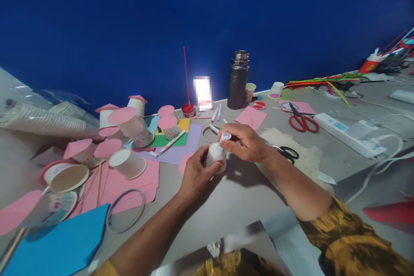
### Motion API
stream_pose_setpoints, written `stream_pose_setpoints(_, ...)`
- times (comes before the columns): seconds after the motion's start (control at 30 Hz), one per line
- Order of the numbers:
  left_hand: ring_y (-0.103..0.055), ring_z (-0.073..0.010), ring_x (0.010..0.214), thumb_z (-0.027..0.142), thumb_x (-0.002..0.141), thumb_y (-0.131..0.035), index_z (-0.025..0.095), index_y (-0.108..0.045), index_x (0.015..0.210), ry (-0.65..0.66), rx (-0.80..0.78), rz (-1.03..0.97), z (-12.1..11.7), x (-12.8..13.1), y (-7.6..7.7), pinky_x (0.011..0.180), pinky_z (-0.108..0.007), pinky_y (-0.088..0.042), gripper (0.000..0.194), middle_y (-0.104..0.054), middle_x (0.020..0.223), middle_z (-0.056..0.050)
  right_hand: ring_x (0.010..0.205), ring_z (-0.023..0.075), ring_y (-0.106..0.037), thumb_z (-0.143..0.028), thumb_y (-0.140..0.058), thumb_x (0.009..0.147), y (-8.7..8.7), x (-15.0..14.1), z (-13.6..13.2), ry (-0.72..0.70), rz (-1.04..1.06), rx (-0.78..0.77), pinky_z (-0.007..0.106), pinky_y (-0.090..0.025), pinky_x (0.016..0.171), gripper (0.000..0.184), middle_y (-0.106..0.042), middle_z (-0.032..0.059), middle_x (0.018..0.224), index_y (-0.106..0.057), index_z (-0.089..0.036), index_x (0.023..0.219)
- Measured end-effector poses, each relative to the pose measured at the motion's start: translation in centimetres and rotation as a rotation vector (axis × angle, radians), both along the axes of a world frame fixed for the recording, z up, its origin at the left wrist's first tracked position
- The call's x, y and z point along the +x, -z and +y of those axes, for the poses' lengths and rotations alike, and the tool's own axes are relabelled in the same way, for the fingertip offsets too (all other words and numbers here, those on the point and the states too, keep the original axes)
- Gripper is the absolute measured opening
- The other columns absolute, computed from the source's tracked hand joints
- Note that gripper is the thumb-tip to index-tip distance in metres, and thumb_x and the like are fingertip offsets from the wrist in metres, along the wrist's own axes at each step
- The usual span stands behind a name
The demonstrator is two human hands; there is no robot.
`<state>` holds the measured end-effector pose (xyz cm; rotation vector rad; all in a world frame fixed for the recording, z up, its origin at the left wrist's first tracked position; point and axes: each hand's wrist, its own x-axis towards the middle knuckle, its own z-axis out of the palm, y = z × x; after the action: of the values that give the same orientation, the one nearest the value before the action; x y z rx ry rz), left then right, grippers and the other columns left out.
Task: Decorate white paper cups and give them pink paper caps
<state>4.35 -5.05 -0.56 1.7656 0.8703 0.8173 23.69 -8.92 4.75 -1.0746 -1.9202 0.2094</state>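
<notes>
My left hand [197,172] is wrapped round a small white paper cup [212,154], which stands upside down with its closed base facing up. Pinched in my right hand [248,141] is a short whitish glue stick [225,136], its light-blue lower end touching the top of the cup. Just behind my hands lie a tape ring [209,134] and a white marker [213,128]. A pink paper circle [185,163] lies on the table left of the cup, partly hidden by my left hand.
Several cups with pink paper tops [127,125] crowd the left, near a cup stack [48,123] and blue paper [61,241]. A dark thermos [238,82] stands behind. Black-handled scissors [287,153], red-handled scissors [302,123] and a power strip [349,136] lie right.
</notes>
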Motion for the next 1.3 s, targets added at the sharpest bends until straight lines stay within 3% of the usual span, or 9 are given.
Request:
stream_pose_setpoints(0.13,-0.07,-0.0227,0.091,0.025,0.076,-0.072,0.018,-0.074,0.113,-0.024,0.052,0.062,0.0,-0.1,-0.2,0.083,-0.034,-0.055,0.038,-0.078,0.104,-0.005,0.076,0.018,-0.059,-0.035,-0.057,0.099,0.4,-0.9,-0.2,-0.077,-0.056,0.105,0.031,-0.045,0.072,0.017,-0.069,0.0051,0.085,-0.064,-0.02,0.094)
stream_pose_setpoints(0.27,-0.07,-0.0225,0.097,0.029,0.08,-0.071,0.018,-0.072,0.12,0.003,0.022,0.036,0.2,-0.2,-0.2,0.085,-0.032,-0.054,0.042,-0.078,0.11,-0.005,0.074,0.0182,-0.058,-0.033,-0.057,0.099,0.1,-0.6,-0.7,-0.072,-0.139,0.101,0.031,-0.042,0.07,0.016,-0.068,0.0045,0.081,-0.064,-0.02,0.092)
stream_pose_setpoints(0.43,-0.07,-0.0241,0.101,0.03,0.078,-0.074,0.017,-0.071,0.121,0.013,-0.052,-0.016,0.3,-0.4,-0.2,0.089,-0.035,-0.053,0.045,-0.077,0.113,-0.007,0.072,0.0182,-0.055,-0.039,-0.055,0.101,-0.4,0.9,-0.6,0.103,-0.237,0.06,0.03,-0.038,0.067,0.025,-0.065,0.0047,0.077,-0.063,-0.019,0.087)
stream_pose_setpoints(0.53,-0.07,-0.0251,0.102,0.028,0.077,-0.075,0.018,-0.072,0.121,0.014,-0.048,-0.01,0.4,-0.4,-0.1,0.091,-0.036,-0.053,0.045,-0.077,0.112,-0.007,0.07,0.0168,-0.053,-0.04,-0.053,0.101,-0.3,1.5,-0.1,0.193,-0.177,-0.004,0.029,-0.036,0.067,0.028,-0.063,0.0036,0.076,-0.063,-0.019,0.085)
stream_pose_setpoints(0.73,-0.069,-0.0259,0.106,0.026,0.077,-0.074,0.019,-0.071,0.123,0.044,-0.034,-0.02,0.5,-0.4,0.3,0.095,-0.038,-0.052,0.047,-0.076,0.117,-0.007,0.066,0.0138,-0.05,-0.044,-0.05,0.1,0.1,1.5,0.8,0.244,-0.02,-0.219,0.026,-0.034,0.065,0.031,-0.06,-0.0007,0.072,-0.061,-0.019,0.084)
stream_pose_setpoints(0.87,-0.068,-0.0259,0.107,0.028,0.076,-0.075,0.02,-0.071,0.122,0.046,-0.025,-0.007,0.5,-0.4,0.4,0.097,-0.039,-0.051,0.047,-0.076,0.117,-0.007,0.064,0.0132,-0.047,-0.046,-0.05,0.098,0.6,1.5,1.4,0.271,0.048,-0.281,0.026,-0.032,0.064,0.032,-0.057,-0.0025,0.069,-0.058,-0.02,0.082)
stream_pose_setpoints(1.1,-0.069,-0.0264,0.104,0.03,0.076,-0.075,0.02,-0.071,0.12,0.018,-0.036,-0.015,0.4,-0.3,0.3,0.094,-0.04,-0.053,0.046,-0.077,0.114,-0.007,0.063,0.0132,-0.045,-0.05,-0.047,0.098,0.5,2.3,1.8,0.22,0.079,-0.354,0.026,-0.032,0.062,0.037,-0.052,-0.0033,0.066,-0.051,-0.021,0.075)
stream_pose_setpoints(1.3,-0.069,-0.0252,0.098,0.03,0.076,-0.075,0.016,-0.071,0.119,-0.019,-0.033,0.002,0.2,-0.2,0.0,0.088,-0.037,-0.053,0.046,-0.077,0.109,-0.008,0.063,0.0124,-0.047,-0.048,-0.052,0.099,-0.2,1.5,0.3,0.025,0.065,-0.353,0.025,-0.034,0.06,0.036,-0.056,-0.0018,0.069,-0.062,-0.018,0.082)
